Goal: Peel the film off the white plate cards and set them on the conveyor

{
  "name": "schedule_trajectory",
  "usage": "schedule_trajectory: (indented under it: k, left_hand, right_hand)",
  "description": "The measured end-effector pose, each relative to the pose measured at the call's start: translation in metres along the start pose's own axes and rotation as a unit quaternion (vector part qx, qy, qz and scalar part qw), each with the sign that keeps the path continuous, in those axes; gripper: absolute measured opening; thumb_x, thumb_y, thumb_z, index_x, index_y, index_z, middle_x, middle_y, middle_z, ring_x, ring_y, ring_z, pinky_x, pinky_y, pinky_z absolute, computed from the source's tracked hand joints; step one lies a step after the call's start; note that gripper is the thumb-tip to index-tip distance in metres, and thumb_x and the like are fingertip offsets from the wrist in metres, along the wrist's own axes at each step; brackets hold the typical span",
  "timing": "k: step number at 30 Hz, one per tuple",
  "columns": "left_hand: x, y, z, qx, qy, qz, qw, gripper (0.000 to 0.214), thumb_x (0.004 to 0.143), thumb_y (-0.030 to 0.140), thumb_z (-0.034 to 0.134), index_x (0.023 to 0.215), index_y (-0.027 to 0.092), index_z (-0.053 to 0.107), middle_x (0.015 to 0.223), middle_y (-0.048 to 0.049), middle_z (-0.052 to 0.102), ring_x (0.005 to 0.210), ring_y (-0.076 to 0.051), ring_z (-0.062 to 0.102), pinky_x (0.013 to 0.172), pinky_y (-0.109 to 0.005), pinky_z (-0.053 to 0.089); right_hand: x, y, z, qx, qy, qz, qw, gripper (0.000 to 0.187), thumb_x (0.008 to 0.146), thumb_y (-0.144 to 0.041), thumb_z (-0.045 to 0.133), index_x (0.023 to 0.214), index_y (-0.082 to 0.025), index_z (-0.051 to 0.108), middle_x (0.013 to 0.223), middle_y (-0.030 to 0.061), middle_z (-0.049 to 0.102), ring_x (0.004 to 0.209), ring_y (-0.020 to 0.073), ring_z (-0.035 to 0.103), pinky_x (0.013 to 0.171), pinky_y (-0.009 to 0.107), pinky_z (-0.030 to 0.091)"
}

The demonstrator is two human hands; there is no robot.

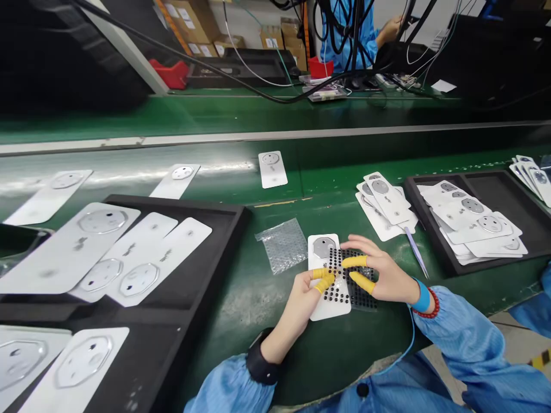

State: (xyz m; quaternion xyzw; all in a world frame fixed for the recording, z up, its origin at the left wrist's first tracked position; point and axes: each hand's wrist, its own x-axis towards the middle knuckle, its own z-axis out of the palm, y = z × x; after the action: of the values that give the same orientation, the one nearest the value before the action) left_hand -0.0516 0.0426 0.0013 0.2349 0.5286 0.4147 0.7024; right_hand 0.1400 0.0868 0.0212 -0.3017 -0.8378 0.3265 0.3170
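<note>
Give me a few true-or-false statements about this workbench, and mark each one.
1. The left hand and the right hand both wear yellow finger covers. True.
2. A dotted sheet lies across a white card under the hands. True.
3. The bubble bag sits inside a black tray. False: it lies on the green bench, beside the white card.
4. The right hand grips a thin pointed tool. False: the tool lies on the bench, to the right of that hand.
5. The right wrist wears a red bead bracelet. True.
</note>
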Motion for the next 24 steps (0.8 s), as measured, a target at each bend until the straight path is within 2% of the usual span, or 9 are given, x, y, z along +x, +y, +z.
schedule_trajectory:
  k: [2,5,8,11,13,18,24]
  left_hand:
    - [-0.001,-0.003,0.000,0.001,0.008,0.003,1.000,0.036,0.053,0.039,0.088,0.072,0.013,0.075,0.065,-0.0067,0.075,0.052,-0.018,0.066,0.050,-0.025,0.050]
    - [-0.002,-0.007,-0.001,0.003,0.012,0.008,1.000,0.034,0.054,0.037,0.087,0.076,0.013,0.075,0.071,-0.0071,0.076,0.061,-0.022,0.069,0.057,-0.028,0.053]
    - [-0.003,-0.010,-0.003,0.006,0.021,0.017,1.000,0.032,0.056,0.034,0.086,0.080,0.015,0.076,0.079,-0.0075,0.077,0.070,-0.024,0.071,0.061,-0.030,0.055]
    - [-0.003,-0.011,-0.003,0.011,0.027,0.023,0.999,0.029,0.056,0.032,0.086,0.077,0.015,0.077,0.082,-0.0080,0.077,0.068,-0.025,0.070,0.059,-0.031,0.055]
    - [-0.003,-0.011,-0.002,0.012,0.029,0.029,0.999,0.026,0.055,0.031,0.086,0.074,0.016,0.077,0.080,-0.0077,0.077,0.069,-0.025,0.070,0.060,-0.031,0.055]
    - [-0.004,-0.010,0.004,-0.001,0.030,0.042,0.999,0.024,0.058,0.037,0.084,0.067,0.016,0.076,0.075,-0.0074,0.076,0.076,-0.026,0.070,0.068,-0.032,0.055]
    - [-0.005,-0.013,0.006,-0.006,0.039,0.028,0.999,0.030,0.065,0.046,0.077,0.063,0.017,0.071,0.063,-0.0048,0.072,0.057,-0.020,0.064,0.054,-0.030,0.050]
  right_hand:
    - [-0.002,-0.001,0.007,0.007,0.008,-0.003,1.000,0.017,0.091,-0.017,0.059,0.105,-0.022,0.066,0.111,0.0093,0.067,0.103,0.0208,0.064,0.091,0.039,0.056]
    - [-0.004,-0.001,0.018,0.004,0.020,0.005,1.000,0.013,0.095,-0.022,0.056,0.098,-0.019,0.068,0.095,0.0083,0.068,0.082,0.0170,0.066,0.072,0.030,0.058]
    - [-0.005,0.000,0.022,0.026,0.036,0.028,0.999,0.013,0.094,-0.024,0.058,0.095,-0.019,0.070,0.094,0.0080,0.069,0.083,0.0174,0.067,0.072,0.030,0.058]
    - [-0.005,0.001,0.021,0.073,0.038,0.077,0.994,0.013,0.093,-0.026,0.060,0.094,-0.020,0.071,0.096,0.0070,0.069,0.083,0.0164,0.068,0.069,0.028,0.059]
    - [-0.005,0.001,0.020,0.069,0.038,0.081,0.994,0.012,0.092,-0.025,0.060,0.094,-0.020,0.071,0.097,0.0072,0.069,0.083,0.0166,0.068,0.069,0.028,0.059]
    - [-0.009,0.000,0.028,0.000,0.048,0.012,0.999,0.012,0.093,-0.017,0.057,0.099,-0.020,0.067,0.096,0.0080,0.067,0.085,0.0177,0.066,0.072,0.030,0.058]
    - [-0.017,0.002,0.040,-0.116,0.040,-0.065,0.990,0.024,0.093,-0.007,0.045,0.112,-0.015,0.057,0.107,0.0157,0.062,0.098,0.0233,0.063,0.081,0.035,0.059]
